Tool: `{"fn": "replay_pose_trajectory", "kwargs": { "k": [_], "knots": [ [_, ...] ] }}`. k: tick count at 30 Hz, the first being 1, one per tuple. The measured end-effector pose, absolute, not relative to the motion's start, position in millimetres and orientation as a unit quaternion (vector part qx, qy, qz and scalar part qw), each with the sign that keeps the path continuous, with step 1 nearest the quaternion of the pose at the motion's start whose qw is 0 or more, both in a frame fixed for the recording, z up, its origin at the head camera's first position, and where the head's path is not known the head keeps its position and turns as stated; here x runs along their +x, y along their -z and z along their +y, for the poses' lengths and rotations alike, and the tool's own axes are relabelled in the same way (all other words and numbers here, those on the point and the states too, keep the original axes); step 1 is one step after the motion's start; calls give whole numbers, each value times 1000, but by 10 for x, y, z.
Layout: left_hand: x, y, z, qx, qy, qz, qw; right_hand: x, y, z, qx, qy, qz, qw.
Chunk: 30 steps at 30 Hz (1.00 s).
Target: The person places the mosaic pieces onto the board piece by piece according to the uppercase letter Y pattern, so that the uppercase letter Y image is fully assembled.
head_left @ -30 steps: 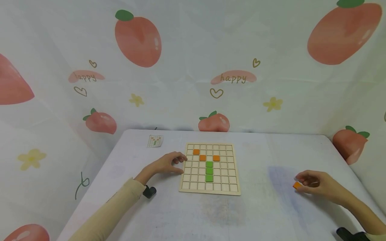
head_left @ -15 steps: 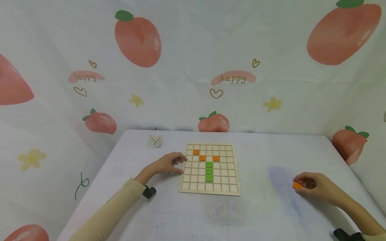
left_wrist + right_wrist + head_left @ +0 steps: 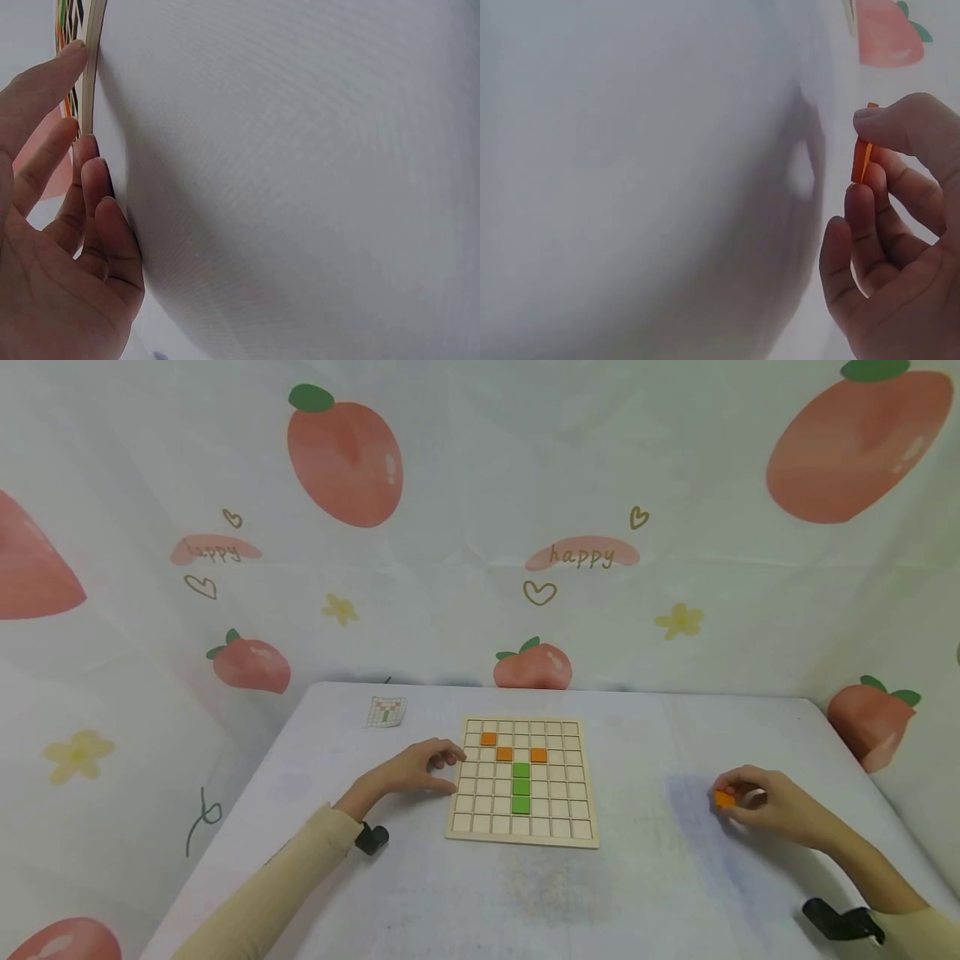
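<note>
A wooden grid board lies flat on the table. Three green tiles form a column in its middle. Above them sit an upper-left orange tile, a lower orange tile and a right-hand orange tile. My left hand rests at the board's left edge, thumb and fingertips touching the rim, its fingers loosely bent. Out to the right of the board, my right hand pinches another orange tile between thumb and fingers, held over the table.
A small paper card with a printed grid pattern lies at the table's back left. The white table ends at a fruit-print cloth behind it. Black wrist cameras sit on both wrists.
My right hand has moved left and slightly away from me with the orange tile, its fingers drawn closer around it. The left hand and the board have stayed put.
</note>
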<state>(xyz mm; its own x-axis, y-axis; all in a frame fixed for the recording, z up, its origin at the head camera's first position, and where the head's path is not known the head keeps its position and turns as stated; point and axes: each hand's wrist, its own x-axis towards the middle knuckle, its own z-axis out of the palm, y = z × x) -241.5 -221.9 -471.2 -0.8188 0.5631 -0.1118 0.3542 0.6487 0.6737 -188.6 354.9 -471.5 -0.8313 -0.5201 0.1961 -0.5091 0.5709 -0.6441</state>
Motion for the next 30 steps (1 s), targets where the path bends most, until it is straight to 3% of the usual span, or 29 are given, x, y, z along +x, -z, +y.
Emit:
{"fn": "replay_pose_trajectory", "kwargs": {
  "k": [12,21,30],
  "knots": [
    [-2408,4724,-2244,258,-327,897,149,-2204,4665,3226,-302,399,865,44],
    [-2378,4707,-2219,260,-335,893,152,-2355,4684,3010,-246,459,851,71],
    [-2404,4702,-2213,267,-328,894,150,-2383,4682,2899,-224,447,865,45]
  ]
}}
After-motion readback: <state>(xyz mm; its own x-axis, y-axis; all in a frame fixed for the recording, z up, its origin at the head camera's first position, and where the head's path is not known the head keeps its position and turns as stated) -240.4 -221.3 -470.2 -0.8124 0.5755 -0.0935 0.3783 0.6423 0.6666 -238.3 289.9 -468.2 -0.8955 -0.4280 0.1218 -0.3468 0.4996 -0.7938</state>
